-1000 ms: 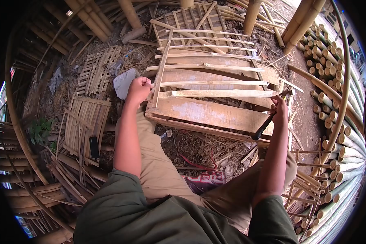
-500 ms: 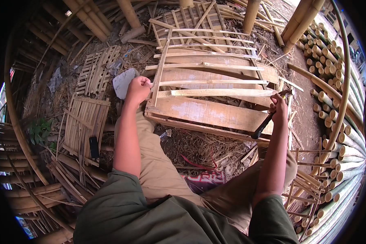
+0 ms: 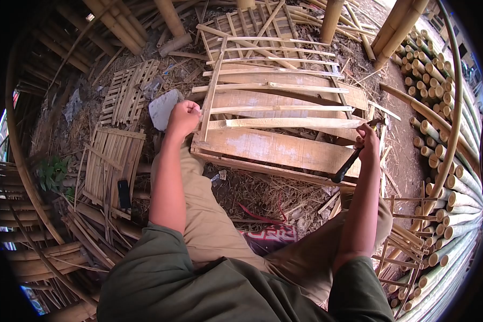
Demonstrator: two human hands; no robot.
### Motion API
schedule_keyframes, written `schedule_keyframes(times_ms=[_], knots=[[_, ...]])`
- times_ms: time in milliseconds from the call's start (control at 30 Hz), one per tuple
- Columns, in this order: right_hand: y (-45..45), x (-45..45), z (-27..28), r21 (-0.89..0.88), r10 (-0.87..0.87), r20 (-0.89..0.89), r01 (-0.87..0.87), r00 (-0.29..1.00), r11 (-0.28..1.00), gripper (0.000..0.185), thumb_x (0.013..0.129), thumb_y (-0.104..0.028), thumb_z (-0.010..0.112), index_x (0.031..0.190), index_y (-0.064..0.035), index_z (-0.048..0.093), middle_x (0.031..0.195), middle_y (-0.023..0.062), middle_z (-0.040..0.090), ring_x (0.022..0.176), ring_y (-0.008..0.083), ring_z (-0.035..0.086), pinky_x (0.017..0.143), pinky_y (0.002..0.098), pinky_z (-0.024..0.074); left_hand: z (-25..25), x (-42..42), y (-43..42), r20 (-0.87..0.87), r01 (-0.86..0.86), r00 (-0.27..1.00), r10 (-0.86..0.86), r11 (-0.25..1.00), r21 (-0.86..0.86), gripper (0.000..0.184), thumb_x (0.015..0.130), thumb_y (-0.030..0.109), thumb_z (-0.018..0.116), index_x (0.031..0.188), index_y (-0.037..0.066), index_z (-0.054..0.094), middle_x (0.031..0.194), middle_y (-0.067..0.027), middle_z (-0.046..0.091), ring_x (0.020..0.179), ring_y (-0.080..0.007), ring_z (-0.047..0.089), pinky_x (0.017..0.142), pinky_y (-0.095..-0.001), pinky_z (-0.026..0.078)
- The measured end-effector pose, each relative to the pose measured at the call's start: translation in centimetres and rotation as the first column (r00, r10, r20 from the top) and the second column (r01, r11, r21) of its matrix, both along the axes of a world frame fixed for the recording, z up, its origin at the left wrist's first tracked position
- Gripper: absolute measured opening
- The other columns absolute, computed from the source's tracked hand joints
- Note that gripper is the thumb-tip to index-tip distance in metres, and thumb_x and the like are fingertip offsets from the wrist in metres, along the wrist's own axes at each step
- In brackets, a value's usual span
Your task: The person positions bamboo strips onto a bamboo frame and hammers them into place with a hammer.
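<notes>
A slatted bamboo frame (image 3: 214, 91) lies over wooden boards (image 3: 273, 150) in front of me. My left hand (image 3: 185, 115) is at the frame's left side, its fingers pinched together; whatever they hold is hidden or too small to make out. In my right hand (image 3: 367, 144) is a hammer (image 3: 349, 165), its black handle slanting down to the left and its head beyond my fingers. That hand is at the right end of the nearest bamboo slat (image 3: 290, 123), and the fingertips seem close to the slat or touching it.
A pale stone block (image 3: 163, 110) is beside my left hand. Smaller slatted panels (image 3: 112, 166) lie on the left, with a dark phone-like object (image 3: 124, 194) on one. Cut bamboo poles (image 3: 461, 209) are stacked along the right. Bamboo posts (image 3: 172, 19) stand at the back.
The fingers of my left hand have shifted slightly. My right hand, the hammer and the frame look almost unmoved.
</notes>
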State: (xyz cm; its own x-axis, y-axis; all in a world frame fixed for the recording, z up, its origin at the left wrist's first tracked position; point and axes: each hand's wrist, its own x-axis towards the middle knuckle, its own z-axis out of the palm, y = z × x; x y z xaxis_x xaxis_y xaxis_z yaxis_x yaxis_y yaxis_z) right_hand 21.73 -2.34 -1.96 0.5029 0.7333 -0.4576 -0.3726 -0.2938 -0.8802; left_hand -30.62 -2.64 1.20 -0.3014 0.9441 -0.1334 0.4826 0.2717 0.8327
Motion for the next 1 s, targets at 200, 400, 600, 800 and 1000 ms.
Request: schedule_keyframes(times_ms=[200,400,600,800,1000], knots=[[-0.1,0.0,-0.1,0.013,0.014,-0.008,-0.014,1.000,1.000,0.024,0.072,-0.009,0.069,0.093,-0.0016,0.057,0.085,0.0085,0.061,0.051,0.0101,0.039,0.045,0.0250,0.0296,-0.2,0.0,0.1,0.014,-0.004,1.000,0.004,1.000,0.005,0.012,0.094,0.010,0.059,0.094,-0.001,0.064,0.082,-0.0072,0.069,0.071,-0.0115,0.061,0.066,-0.0283,0.049],[-0.1,-0.2,0.1,-0.017,0.028,0.001,-0.028,1.000,0.999,0.019,0.076,-0.012,0.067,0.089,-0.0057,0.054,0.078,0.0038,0.057,0.049,0.0090,0.039,0.043,0.0241,0.0301,-0.2,0.0,0.2,0.011,-0.019,1.000,0.020,0.999,-0.033,0.013,0.093,0.011,0.061,0.096,0.000,0.065,0.082,-0.0069,0.069,0.071,-0.0110,0.061,0.064,-0.0284,0.048],[-0.1,-0.9,0.4,-0.005,0.080,-0.004,-0.080,0.997,0.997,0.015,0.079,-0.010,0.068,0.090,-0.0073,0.057,0.076,0.0011,0.060,0.047,0.0071,0.038,0.042,0.0213,0.0293,-1.4,-1.1,0.6,-0.026,-0.020,0.999,0.021,1.000,0.010,0.012,0.092,0.011,0.062,0.095,0.000,0.065,0.081,-0.0061,0.069,0.071,-0.0111,0.061,0.064,-0.0286,0.048],[0.1,-1.5,0.3,-0.020,0.085,0.009,-0.084,0.996,0.996,0.014,0.078,-0.010,0.069,0.088,-0.0048,0.060,0.073,0.0012,0.059,0.046,0.0074,0.038,0.042,0.0218,0.0283,-2.2,-1.9,0.9,-0.026,-0.030,0.999,0.029,1.000,-0.009,0.011,0.091,0.011,0.064,0.094,0.001,0.066,0.082,-0.0061,0.069,0.071,-0.0121,0.063,0.065,-0.0289,0.049],[0.3,-0.6,-0.7,0.018,0.090,-0.038,-0.089,0.995,0.996,0.021,0.075,-0.008,0.072,0.092,-0.0008,0.061,0.083,0.0074,0.063,0.051,0.0106,0.041,0.045,0.0256,0.0314,-2.7,-2.3,1.1,-0.080,-0.011,0.997,0.013,1.000,0.026,0.013,0.091,0.013,0.064,0.092,0.000,0.066,0.080,-0.0079,0.070,0.071,-0.0138,0.064,0.066,-0.0300,0.050]])
